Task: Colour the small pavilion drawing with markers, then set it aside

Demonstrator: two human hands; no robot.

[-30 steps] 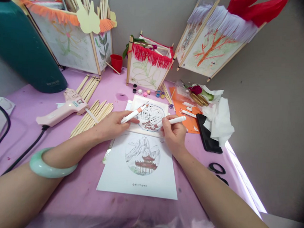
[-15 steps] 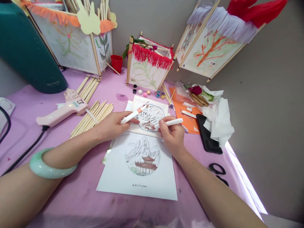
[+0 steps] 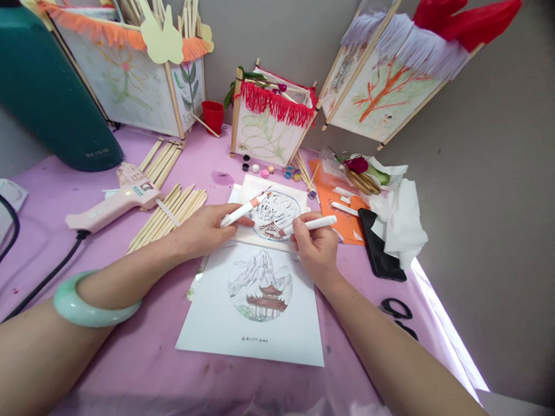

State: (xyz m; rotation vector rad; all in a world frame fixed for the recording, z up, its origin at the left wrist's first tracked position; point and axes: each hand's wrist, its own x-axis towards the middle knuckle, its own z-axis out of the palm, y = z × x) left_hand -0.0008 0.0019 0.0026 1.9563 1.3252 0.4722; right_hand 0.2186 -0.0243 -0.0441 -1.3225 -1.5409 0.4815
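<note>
My right hand [image 3: 319,243] is closed around a white marker [image 3: 317,222] with a brownish tip end. Its tip is at the brown pavilion lines of a drawing [image 3: 278,213] in a rounded outline on a white panel. Dark strokes fill the drawing's upper part. My left hand [image 3: 213,225] grips a white pen [image 3: 243,213] with a pinkish band and a thin dark tip, and its fingers rest on the panel's left edge. Below the panel lies a printed sheet [image 3: 260,292] showing mountains and a red-brown pavilion in a circle.
Left are a pink glue gun [image 3: 118,205], wooden sticks [image 3: 168,219] and a teal bottle [image 3: 49,85]. Paper lanterns [image 3: 271,126] and small paint pots [image 3: 265,172] stand behind. A black phone [image 3: 381,248], tissues [image 3: 402,218] and orange paper [image 3: 328,191] lie right.
My right hand and its marker have shifted very slightly to the right. My left hand stays in place with its pen.
</note>
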